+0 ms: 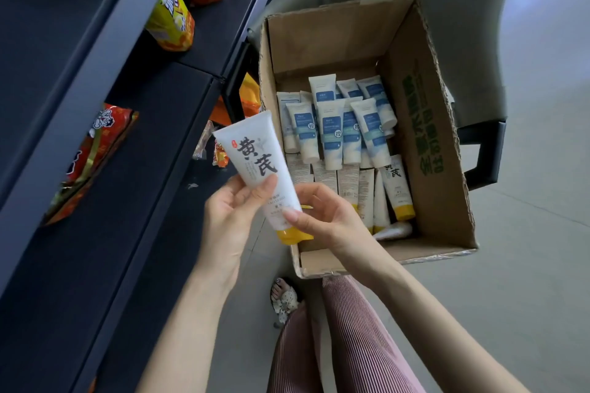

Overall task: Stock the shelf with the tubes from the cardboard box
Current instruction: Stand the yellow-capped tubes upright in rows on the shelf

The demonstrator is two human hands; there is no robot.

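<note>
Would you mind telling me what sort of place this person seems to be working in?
Most likely a small shop or stockroom aisle: dark shelving holds yellow snack bags, a cardboard box of tubes sits on the floor, and both hands hold a yellow-capped tube.

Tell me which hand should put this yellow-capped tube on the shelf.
Probably the left hand: it grips the yellow-capped tube mid-body and is nearest the shelf. The right hand pinches near the cap, beside the cardboard box.

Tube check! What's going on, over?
Both hands, left hand and right hand, on yellow-capped tube. More tubes in cardboard box. Shelf unobstructed.
</note>
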